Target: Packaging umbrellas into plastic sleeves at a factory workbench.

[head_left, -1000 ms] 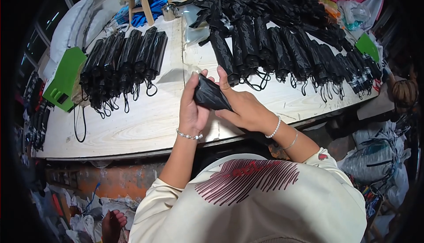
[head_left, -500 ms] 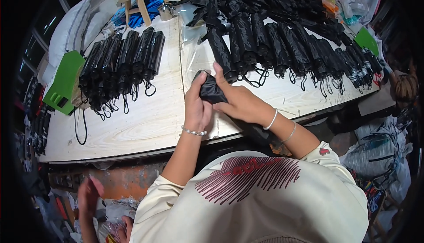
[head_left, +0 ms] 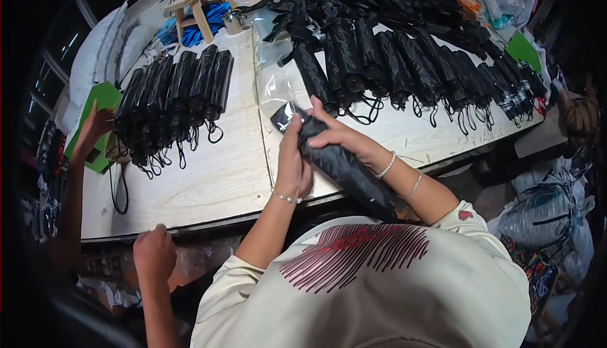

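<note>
A black folded umbrella slants across my front, its lower end close to my shirt. My left hand is closed around it from the left, thumb on top near the far end. From the right, my right hand grips its upper part, with one finger raised. Shiny clear film covers the far tip, and a clear plastic sleeve lies on the table just beyond. Whether that sleeve is joined to the film on the tip cannot be made out. A row of black folded umbrellas lies beyond my right hand.
More umbrellas in clear sleeves are stacked at left on the pale table. Another person's hand touches a green board; their other hand is at the table's front edge. A wooden stool and black fabric lie behind.
The umbrella has come into fuller view, my right hand having shifted slightly along it. At left, the other person's hands have come up, one reaching the green board, which has tilted.
</note>
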Demonstrator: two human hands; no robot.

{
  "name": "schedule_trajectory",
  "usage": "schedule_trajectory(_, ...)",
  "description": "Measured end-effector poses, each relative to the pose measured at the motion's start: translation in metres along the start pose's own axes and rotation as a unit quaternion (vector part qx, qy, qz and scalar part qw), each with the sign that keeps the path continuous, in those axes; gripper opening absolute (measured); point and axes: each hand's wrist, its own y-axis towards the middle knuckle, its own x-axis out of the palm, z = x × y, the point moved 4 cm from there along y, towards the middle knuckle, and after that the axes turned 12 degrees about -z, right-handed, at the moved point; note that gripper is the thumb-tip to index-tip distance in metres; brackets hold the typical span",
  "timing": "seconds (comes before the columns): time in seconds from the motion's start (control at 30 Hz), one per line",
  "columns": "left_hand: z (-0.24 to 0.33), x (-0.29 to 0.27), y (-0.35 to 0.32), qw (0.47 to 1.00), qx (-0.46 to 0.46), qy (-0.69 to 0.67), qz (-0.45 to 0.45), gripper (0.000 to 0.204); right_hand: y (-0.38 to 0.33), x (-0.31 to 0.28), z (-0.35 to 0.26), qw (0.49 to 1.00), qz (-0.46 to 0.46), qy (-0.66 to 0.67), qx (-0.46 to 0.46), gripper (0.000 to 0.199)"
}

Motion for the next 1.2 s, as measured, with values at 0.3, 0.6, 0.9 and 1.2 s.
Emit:
schedule_trajectory(0.3, 0.029, 0.009, 0.011, 0.990, 0.094, 0.058, 0.089, 0.022, -0.012, 0.015, -0.045, 0.952, 0.001, -0.300, 0.062, 0.097)
schedule_trajectory(0.6, 0.090, -0.018, 0.032, 0.977, 0.173, 0.033, 0.118, 0.046, -0.055, 0.014, -0.005, 0.992, -0.014, -0.125, 0.027, 0.094)
schedule_trajectory(0.9, 0.020, 0.010, -0.004, 0.994, 0.080, 0.076, 0.020, 0.050, -0.060, 0.018, 0.011, 0.969, 0.202, 0.036, -0.137, 0.094)
schedule_trajectory(1.2, 0.086, -0.040, 0.047, 0.976, 0.201, 0.032, 0.071, 0.038, -0.087, 0.009, -0.025, 0.973, 0.111, -0.189, -0.066, 0.070)
